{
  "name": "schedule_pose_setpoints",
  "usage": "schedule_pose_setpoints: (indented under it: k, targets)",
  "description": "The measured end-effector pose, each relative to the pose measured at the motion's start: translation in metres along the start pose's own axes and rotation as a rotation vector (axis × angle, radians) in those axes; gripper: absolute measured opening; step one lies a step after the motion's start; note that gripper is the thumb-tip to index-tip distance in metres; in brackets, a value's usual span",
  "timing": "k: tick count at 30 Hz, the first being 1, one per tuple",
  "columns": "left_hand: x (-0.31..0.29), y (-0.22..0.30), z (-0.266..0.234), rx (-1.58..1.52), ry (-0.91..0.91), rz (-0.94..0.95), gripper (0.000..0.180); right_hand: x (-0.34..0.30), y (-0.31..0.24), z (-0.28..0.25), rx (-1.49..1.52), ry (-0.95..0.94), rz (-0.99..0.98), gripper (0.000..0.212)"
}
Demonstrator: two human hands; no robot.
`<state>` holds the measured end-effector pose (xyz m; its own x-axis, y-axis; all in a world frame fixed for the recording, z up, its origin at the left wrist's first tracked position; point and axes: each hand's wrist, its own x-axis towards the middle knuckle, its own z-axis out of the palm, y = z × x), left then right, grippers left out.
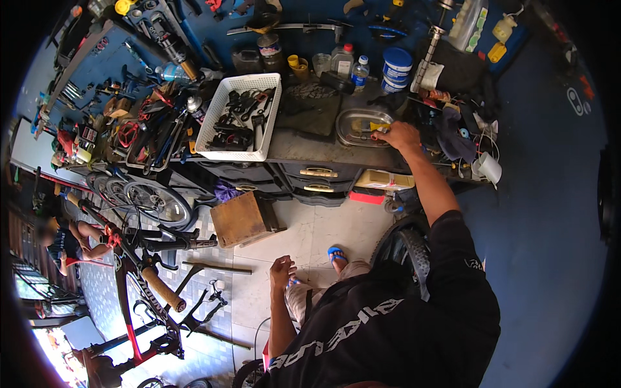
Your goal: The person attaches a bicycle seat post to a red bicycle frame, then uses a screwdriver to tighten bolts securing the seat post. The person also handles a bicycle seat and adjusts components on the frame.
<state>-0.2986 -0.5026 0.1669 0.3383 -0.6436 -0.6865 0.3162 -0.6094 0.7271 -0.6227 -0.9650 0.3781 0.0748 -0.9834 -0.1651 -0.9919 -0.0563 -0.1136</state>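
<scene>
- Right hand (400,137): extended over the workbench (309,152), fingers bent at the near right part of the oval metal tray (343,134). Whether the fingertips pinch anything cannot be told.
- Small yellow item (380,127): located at the tray's right side, next to the fingertips. Its exact kind cannot be made out.
- Left hand (282,271): low, over the floor, fingers loosely curled. Any object inside the curl cannot be confirmed.
- Recommended handling: reach into the tray from above, and take the item between thumb and forefinger. Avoid bearing down on the rim, since a light tray would probably tip or slide.
- Recommended clearance: lift the forearm before drawing back; the cluttered right end of the bench could snag a sleeve or cable.
- Labels, bench rear: the blue tub (396,68) carries white bands with print; the blue-capped bottle (359,72) has a blue label; the red-capped bottle (342,59) shows a pale one. Their print is too small to read reliably.
- Other markings: large white lettering crosses the back of the black shirt (401,336); pale lettering runs along the bicycle frame (123,284); a white emblem (574,101) is on the blue wall.
</scene>
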Motion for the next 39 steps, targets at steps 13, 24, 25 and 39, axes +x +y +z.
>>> schedule_pose_setpoints:
  k: [13,24,25,39]
  targets:
    - [0.059,0.076,-0.018,0.127,0.004,0.103,0.031,-0.003,0.035,0.012,0.352,0.139,-0.151,0.048]
    - [0.077,0.337,0.026,0.271,-0.347,0.636,0.031,-0.077,0.080,0.053,0.030,0.253,-0.206,0.040]
    - [0.073,0.363,0.031,0.257,-0.353,0.664,0.031,-0.077,0.080,0.053,0.008,0.283,-0.183,0.039]
    - [0.235,0.580,0.129,-0.388,-0.081,0.627,0.044,-0.078,0.064,0.013,0.334,0.421,-0.108,0.052]
